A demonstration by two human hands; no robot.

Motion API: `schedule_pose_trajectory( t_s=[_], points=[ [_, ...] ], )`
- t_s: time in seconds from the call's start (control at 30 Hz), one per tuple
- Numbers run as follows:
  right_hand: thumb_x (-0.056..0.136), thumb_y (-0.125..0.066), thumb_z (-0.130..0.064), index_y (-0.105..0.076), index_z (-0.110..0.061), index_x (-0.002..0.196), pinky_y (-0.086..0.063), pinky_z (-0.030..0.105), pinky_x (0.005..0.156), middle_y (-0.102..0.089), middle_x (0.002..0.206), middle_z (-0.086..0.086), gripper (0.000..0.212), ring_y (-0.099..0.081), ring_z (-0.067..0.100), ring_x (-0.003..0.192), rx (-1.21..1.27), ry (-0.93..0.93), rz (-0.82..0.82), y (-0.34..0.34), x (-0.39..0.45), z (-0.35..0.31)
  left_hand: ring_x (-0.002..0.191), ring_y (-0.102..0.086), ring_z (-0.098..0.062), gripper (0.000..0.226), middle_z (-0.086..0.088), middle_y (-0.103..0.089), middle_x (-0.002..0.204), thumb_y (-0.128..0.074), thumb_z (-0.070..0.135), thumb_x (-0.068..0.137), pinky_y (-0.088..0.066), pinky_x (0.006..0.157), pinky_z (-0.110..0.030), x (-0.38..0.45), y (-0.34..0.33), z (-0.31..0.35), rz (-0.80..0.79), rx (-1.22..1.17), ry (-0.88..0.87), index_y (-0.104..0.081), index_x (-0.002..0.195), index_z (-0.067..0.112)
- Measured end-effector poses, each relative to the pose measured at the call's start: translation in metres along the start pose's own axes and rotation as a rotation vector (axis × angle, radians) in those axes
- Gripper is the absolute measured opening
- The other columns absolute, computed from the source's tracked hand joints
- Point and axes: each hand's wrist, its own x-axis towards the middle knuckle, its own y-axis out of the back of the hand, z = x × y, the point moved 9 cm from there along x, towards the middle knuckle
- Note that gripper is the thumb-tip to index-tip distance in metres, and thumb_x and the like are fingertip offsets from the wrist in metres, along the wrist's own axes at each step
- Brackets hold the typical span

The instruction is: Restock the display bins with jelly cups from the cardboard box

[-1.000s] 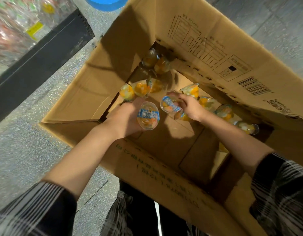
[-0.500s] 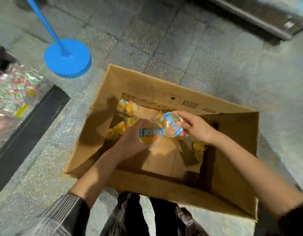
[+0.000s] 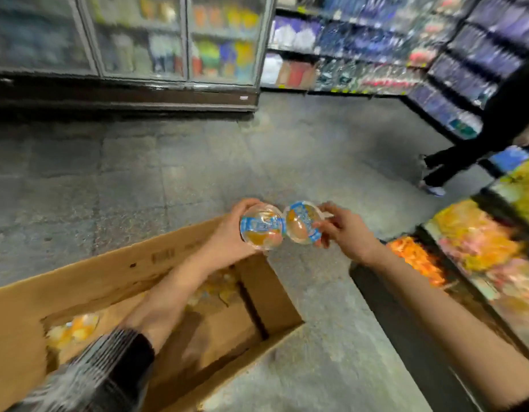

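Two jelly cups held side by side at frame centre, above the cardboard box.

Left hand grips one clear, round jelly cup; right hand pinches another glossy, blue-labelled cup.

Your left hand and right hand are raised side by side in front of you, forearms outstretched, each with fingers curled round a clear plastic cup, the two nearly touching.

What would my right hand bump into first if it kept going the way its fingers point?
Probably the clear jelly cup gripped in the left hand: the right hand, holding its own blue-labelled jelly cup, points left, and the cups look nearly touching, though depth is unclear.
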Motion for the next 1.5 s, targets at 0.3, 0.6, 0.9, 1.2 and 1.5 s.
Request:
schedule_pose_trajectory(
  t_s=[0.3, 0.6, 0.9, 1.2, 1.5],
  points=[
    [0.094, -0.058, -0.016, -0.059, -0.005, 0.124, -0.037, 0.004, 0.059, -0.061, 0.066, -0.004, 0.032, -0.053, -0.007, 0.050, -0.204, -0.216, 0.355, 0.217, -0.188, 0.125, 0.083, -0.059, 0.015, 0.073, 0.015, -0.059, 0.102, -0.089, 0.003, 0.057, -0.046, 0.071, -0.006, 0.037, -0.272, 0.156, -0.431, -0.053, -0.277, -0.047, 0.110, 0.031],
    [0.095, -0.056, -0.012, -0.058, -0.011, 0.129, -0.036, 0.018, 0.087, -0.060, 0.130, 0.005, 0.034, -0.052, 0.007, 0.104, -0.202, -0.419, 0.640, 0.351, -0.406, 0.292, 0.101, -0.060, 0.004, 0.071, 0.011, -0.058, 0.112, -0.088, 0.003, 0.060, -0.049, 0.085, -0.016, -0.022, -0.555, 0.263, -0.753, -0.130, -0.485, -0.047, 0.111, 0.030],
    [0.095, -0.055, -0.010, -0.057, -0.009, 0.128, -0.046, 0.039, 0.095, -0.064, 0.117, 0.013, 0.033, -0.060, 0.025, 0.102, 0.028, -0.598, 0.810, 0.409, -0.576, 0.424, 0.103, -0.060, 0.001, 0.073, 0.007, -0.056, 0.115, -0.086, 0.000, 0.061, -0.049, 0.083, -0.015, -0.093, -0.762, 0.312, -0.947, -0.228, -0.497, -0.045, 0.119, 0.015],
    [0.092, -0.059, -0.006, -0.061, -0.007, 0.099, -0.039, 0.017, 0.052, -0.053, 0.051, -0.002, 0.007, -0.050, -0.004, 0.042, 0.077, -0.782, 0.977, 0.462, -0.657, 0.560, 0.098, -0.059, 0.008, 0.073, 0.015, -0.060, 0.109, -0.092, 0.015, 0.054, -0.047, 0.081, -0.011, -0.076, -0.934, 0.329, -1.013, -0.197, -0.483, -0.048, 0.108, 0.034],
    [0.092, -0.061, -0.016, -0.065, -0.011, 0.093, -0.036, 0.009, 0.053, -0.054, 0.053, -0.008, 0.006, -0.053, 0.001, 0.048, -0.057, -0.877, 0.938, 0.570, -0.703, 0.686, 0.090, -0.060, 0.011, 0.076, 0.013, -0.062, 0.103, -0.090, 0.016, 0.052, -0.048, 0.080, -0.009, -0.041, -1.109, 0.362, -1.050, -0.216, -0.455, -0.048, 0.115, 0.020]
  ],
)
